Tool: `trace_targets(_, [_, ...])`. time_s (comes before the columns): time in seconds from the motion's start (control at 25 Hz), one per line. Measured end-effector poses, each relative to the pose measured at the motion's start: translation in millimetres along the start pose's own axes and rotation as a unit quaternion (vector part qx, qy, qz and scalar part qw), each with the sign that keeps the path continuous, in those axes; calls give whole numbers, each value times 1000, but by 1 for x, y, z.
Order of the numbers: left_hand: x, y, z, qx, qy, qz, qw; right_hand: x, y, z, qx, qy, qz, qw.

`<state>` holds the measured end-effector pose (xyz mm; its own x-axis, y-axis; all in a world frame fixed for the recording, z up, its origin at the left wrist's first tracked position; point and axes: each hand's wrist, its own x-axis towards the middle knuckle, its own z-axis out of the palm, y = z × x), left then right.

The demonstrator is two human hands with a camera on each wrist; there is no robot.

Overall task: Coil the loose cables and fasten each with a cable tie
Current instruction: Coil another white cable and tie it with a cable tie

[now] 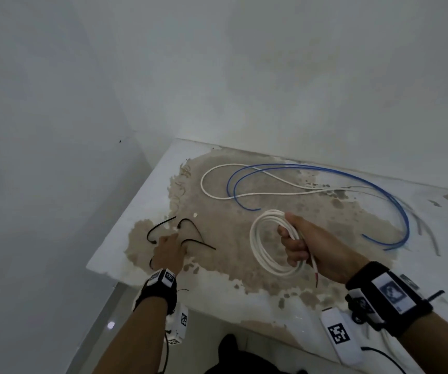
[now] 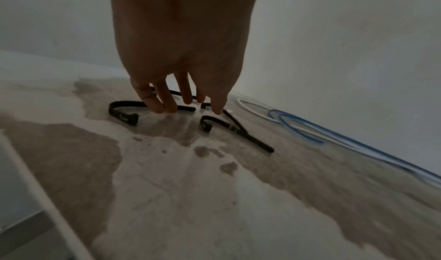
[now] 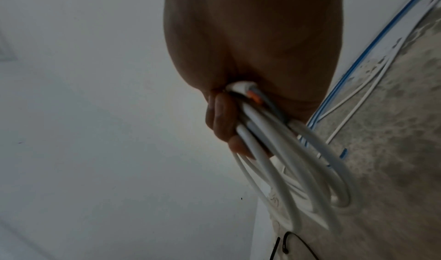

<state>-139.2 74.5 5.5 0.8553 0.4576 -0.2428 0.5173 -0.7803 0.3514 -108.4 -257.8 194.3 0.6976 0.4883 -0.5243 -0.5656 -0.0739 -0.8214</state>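
Note:
My right hand [image 1: 289, 233] grips a coiled white cable [image 1: 256, 244], holding the bundle of loops just above the table; its fingers [image 3: 222, 117] curl round the strands [image 3: 274, 160]. Its red-tipped end sticks out below the fist. My left hand [image 1: 172, 240] reaches down over several black cable ties [image 1: 160, 225] at the table's left. Its straight fingertips [image 2: 167, 103] touch one curved tie [image 2: 124, 111], and another tie [image 2: 238, 126] lies just to the right. A loose white cable [image 1: 202, 182] and a loose blue cable [image 1: 407, 225] sprawl across the far side.
The table [image 1: 149, 195] has a worn, patchy brown top and stands in a corner against white walls. Its left and near edges are close to my hands. The blue cable [image 3: 372, 43] runs along the back by the wall. A black tie [image 3: 286, 245] lies below the coil.

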Motion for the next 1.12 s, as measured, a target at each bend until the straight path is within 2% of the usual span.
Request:
trace_targets(0.08, [6, -3, 5, 42, 9, 14, 999, 6, 2, 5, 9, 3, -3, 1000])
trace_targets(0.2, [5, -3, 11, 46, 42, 25, 998, 15, 3, 15, 15, 10, -11, 1000])
trace_targets(0.36, [-3, -7, 7, 40, 37, 47, 997, 15, 5, 21, 26, 22, -20, 999])
trace_targets(0.44, [-6, -3, -5, 8, 41, 44, 998, 13, 7, 21, 29, 33, -27, 999])
trace_targets(0.48, [-9, 2, -13, -41, 48, 38, 997, 12, 8, 20, 29, 44, -30, 998])
trace_targets(0.6, [-23, 32, -39, -179, 53, 65, 980, 9, 10, 15, 12, 98, -48, 994])
trace_targets(0.76, [-54, 100, -70, -237, 24, 161, 958, 2, 5, 5, -41, 169, -108, 979])
trace_targets(0.84, [-70, 135, -78, -247, 2, 186, 951, -2, 2, 0, -67, 185, -148, 969])
trace_targets(0.96, [-87, 177, -76, -260, -58, 174, 948, -9, -1, -10, -110, 188, -191, 957])
trace_targets(1.04, [-92, 198, -71, -287, -91, 134, 944, -15, 0, -17, -141, 196, -213, 947])
trace_targets(1.12, [-96, 214, -69, -359, -129, 78, 921, -25, 1, -24, -228, 224, -241, 916])
